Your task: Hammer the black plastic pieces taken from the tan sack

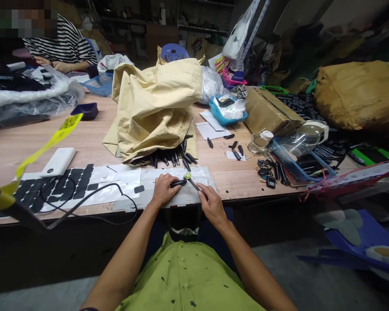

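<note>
My left hand (165, 188) is closed on a short black pen-shaped piece (179, 183), pressed low over a plastic-covered sheet (201, 177) at the table's front edge. In my right hand (211, 203) is a slim grey metal tool (193, 185), pinched near its end. The tool's far tip meets a small round yellow-green thing (187, 176), close to the black piece; whether they touch I cannot tell. Just beyond my hands, many similar black pieces (173, 157) spill from the mouth of a large cream cloth bag (155, 108).
Left lie a sheet of black stickers (74, 183), a white power bank (58, 161) with a cable and a yellow tag (48, 144). Right are loose black pieces (236, 154), keys (266, 170), a jar (259, 141), a blue basket (298, 164) and a carton (269, 112). A person in stripes (73, 41) sits opposite.
</note>
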`<action>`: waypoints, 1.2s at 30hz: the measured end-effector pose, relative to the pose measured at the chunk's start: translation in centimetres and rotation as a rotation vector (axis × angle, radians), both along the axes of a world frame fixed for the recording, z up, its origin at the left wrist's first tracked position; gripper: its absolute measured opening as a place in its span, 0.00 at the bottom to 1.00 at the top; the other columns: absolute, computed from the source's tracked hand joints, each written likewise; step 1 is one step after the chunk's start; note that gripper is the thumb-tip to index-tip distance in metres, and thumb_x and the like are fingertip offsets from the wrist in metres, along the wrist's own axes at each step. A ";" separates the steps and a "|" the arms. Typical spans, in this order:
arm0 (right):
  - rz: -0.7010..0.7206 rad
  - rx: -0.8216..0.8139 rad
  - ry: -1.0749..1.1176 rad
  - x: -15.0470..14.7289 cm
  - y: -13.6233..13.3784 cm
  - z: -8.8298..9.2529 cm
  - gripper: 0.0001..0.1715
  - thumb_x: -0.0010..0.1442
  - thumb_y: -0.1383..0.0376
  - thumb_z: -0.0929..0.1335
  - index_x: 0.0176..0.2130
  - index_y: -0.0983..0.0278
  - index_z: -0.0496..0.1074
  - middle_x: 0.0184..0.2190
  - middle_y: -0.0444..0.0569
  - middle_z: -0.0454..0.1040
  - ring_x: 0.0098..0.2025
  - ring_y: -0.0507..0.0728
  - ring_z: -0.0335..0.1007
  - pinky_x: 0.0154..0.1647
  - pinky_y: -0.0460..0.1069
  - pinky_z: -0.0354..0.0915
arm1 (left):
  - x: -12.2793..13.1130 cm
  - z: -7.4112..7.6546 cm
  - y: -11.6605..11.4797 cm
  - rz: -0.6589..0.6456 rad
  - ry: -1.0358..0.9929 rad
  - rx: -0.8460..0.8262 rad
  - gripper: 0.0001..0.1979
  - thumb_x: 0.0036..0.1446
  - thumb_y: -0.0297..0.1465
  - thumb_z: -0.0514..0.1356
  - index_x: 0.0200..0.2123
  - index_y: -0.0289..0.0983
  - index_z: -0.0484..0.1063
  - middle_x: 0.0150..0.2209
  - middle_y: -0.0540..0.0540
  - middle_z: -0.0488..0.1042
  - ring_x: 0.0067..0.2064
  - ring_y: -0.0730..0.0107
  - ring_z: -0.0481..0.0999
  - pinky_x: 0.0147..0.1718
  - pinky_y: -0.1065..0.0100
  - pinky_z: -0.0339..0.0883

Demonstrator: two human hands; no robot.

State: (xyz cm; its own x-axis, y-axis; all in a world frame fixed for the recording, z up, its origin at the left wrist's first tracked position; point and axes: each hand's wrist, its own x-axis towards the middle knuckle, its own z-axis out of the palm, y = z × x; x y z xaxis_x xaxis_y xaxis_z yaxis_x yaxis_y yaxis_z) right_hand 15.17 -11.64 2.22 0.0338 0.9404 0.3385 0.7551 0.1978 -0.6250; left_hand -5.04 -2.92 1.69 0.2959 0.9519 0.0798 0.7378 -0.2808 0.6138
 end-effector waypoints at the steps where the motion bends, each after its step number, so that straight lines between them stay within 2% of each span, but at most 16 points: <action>1: 0.020 -0.002 0.014 -0.4 -0.1 0.2 0.22 0.69 0.65 0.60 0.56 0.59 0.76 0.43 0.51 0.79 0.45 0.56 0.75 0.50 0.50 0.71 | 0.0 0.0 0.0 0.003 0.001 -0.007 0.11 0.55 0.33 0.66 0.42 0.46 0.82 0.39 0.47 0.78 0.46 0.56 0.71 0.48 0.57 0.64; 5: 0.071 -0.011 -0.007 -1.3 -0.4 0.5 0.24 0.71 0.65 0.58 0.58 0.59 0.75 0.40 0.50 0.77 0.44 0.55 0.75 0.49 0.48 0.71 | 0.0 -0.2 0.2 0.003 0.002 -0.019 0.10 0.56 0.33 0.66 0.42 0.47 0.82 0.39 0.47 0.77 0.46 0.57 0.71 0.48 0.58 0.63; 11: 0.075 -0.052 -0.065 -1.3 -0.6 0.0 0.23 0.71 0.65 0.59 0.58 0.57 0.76 0.36 0.49 0.76 0.39 0.54 0.74 0.45 0.46 0.71 | -0.1 -0.3 0.3 -0.004 0.004 -0.012 0.08 0.58 0.35 0.65 0.41 0.47 0.83 0.38 0.47 0.77 0.44 0.58 0.71 0.46 0.58 0.63; 16: 0.048 0.092 0.009 -0.8 -0.6 -0.1 0.23 0.71 0.65 0.59 0.58 0.58 0.76 0.36 0.49 0.75 0.38 0.54 0.74 0.44 0.46 0.71 | -0.1 -0.2 0.3 -0.003 -0.002 -0.019 0.10 0.58 0.35 0.65 0.43 0.46 0.83 0.38 0.47 0.78 0.45 0.57 0.71 0.46 0.58 0.63; 22: 0.024 0.092 -0.009 -0.3 -0.4 -0.6 0.22 0.70 0.65 0.60 0.55 0.56 0.77 0.36 0.48 0.76 0.38 0.54 0.74 0.41 0.46 0.71 | -0.2 0.0 0.2 -0.003 0.000 -0.020 0.10 0.57 0.34 0.65 0.42 0.45 0.83 0.39 0.47 0.78 0.45 0.57 0.72 0.47 0.57 0.63; 26: -0.134 0.093 -0.084 1.5 1.9 -0.3 0.22 0.69 0.65 0.61 0.55 0.56 0.77 0.40 0.49 0.76 0.44 0.56 0.74 0.45 0.48 0.69 | 0.0 0.2 0.0 0.004 0.005 -0.003 0.10 0.56 0.35 0.66 0.42 0.45 0.82 0.38 0.47 0.78 0.46 0.55 0.71 0.47 0.57 0.63; 31: -0.389 -0.089 -0.303 4.2 6.5 -0.5 0.21 0.65 0.69 0.64 0.53 0.57 0.78 0.39 0.50 0.74 0.42 0.57 0.69 0.40 0.48 0.63 | 0.1 0.2 -0.1 0.002 0.038 0.012 0.09 0.56 0.36 0.67 0.41 0.44 0.81 0.39 0.46 0.77 0.45 0.55 0.71 0.46 0.57 0.63; 36: -0.497 -0.153 -0.437 4.1 8.8 -1.3 0.20 0.65 0.69 0.65 0.52 0.57 0.78 0.40 0.53 0.72 0.43 0.59 0.65 0.39 0.50 0.57 | -0.2 -0.2 -0.1 -0.023 0.018 0.027 0.08 0.59 0.37 0.64 0.41 0.44 0.80 0.38 0.46 0.77 0.44 0.56 0.71 0.45 0.58 0.63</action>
State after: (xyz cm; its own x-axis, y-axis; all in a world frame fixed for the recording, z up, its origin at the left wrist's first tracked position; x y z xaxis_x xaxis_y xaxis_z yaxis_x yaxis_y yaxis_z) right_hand 19.30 -2.86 0.89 0.3646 0.8869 0.2837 0.9231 -0.3042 -0.2354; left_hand -5.28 -2.99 1.54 0.3190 0.9425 0.0999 0.7419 -0.3139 0.5925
